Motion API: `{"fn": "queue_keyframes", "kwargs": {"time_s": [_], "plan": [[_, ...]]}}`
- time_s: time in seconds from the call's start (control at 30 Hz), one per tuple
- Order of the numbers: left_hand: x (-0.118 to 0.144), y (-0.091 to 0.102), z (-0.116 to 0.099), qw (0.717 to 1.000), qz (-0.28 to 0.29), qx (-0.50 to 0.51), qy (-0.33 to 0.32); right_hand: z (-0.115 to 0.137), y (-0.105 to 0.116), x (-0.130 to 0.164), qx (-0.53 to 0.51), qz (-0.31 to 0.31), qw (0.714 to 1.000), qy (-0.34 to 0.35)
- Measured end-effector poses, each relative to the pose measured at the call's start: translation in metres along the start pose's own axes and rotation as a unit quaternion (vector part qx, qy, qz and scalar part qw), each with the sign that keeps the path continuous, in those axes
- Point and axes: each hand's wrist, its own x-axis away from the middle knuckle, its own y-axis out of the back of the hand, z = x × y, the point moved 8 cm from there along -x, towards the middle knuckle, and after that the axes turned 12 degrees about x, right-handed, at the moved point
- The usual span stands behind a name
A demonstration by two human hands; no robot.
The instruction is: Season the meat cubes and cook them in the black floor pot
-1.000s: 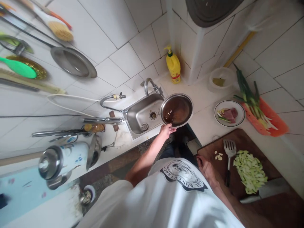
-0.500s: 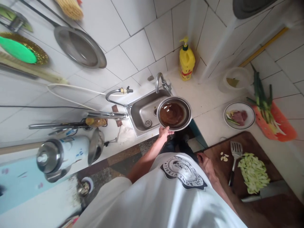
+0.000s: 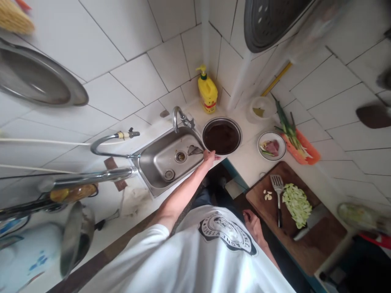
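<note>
A round metal bowl (image 3: 222,137) of dark brown liquid is on the counter just right of the sink (image 3: 155,156), close to the front edge. My left hand (image 3: 210,157) grips the bowl's near rim, its thumb on the rim and its other fingers partly hidden underneath. My right hand (image 3: 253,223) hangs by the shirt, near the cutting board's left edge, with loosely bent fingers and nothing visible in it. A dark, flat scrap (image 3: 194,150) lies in the sink near the drain (image 3: 180,156).
Behind the bowl stands a yellow pump bottle (image 3: 207,93). A faucet (image 3: 180,118) arches over the sink. Rightward are a plate of meat (image 3: 271,147), an orange basket with scallions (image 3: 301,148), and a cutting board (image 3: 324,244) bearing chopped green vegetable, garlic, a slotted spatula (image 3: 277,195) and a knife.
My left hand has moved the bowl from over the sink's right end onto the counter beside it. The view has turned rightward. A dark scrap now shows in the sink.
</note>
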Motion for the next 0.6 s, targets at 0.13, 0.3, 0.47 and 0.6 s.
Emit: {"fn": "queue_keyframes", "kwargs": {"time_s": [0.13,0.3,0.47,0.6], "plan": [[-0.016,-0.030,-0.007,1.000,0.013,-0.007,-0.012,-0.012,0.001,0.019,-0.013,-0.015,1.000,-0.019],[-0.020,-0.050,-0.009,0.999,0.032,0.008,-0.011,-0.028,0.007,0.025,-0.006,-0.012,1.000,-0.006],[0.008,-0.041,0.002,0.997,0.036,0.063,-0.029,-0.033,0.028,-0.008,0.044,0.011,0.996,0.070],[0.059,0.045,0.056,0.993,0.043,0.108,-0.026,-0.024,0.041,-0.045,0.080,0.070,0.979,0.172]]}}
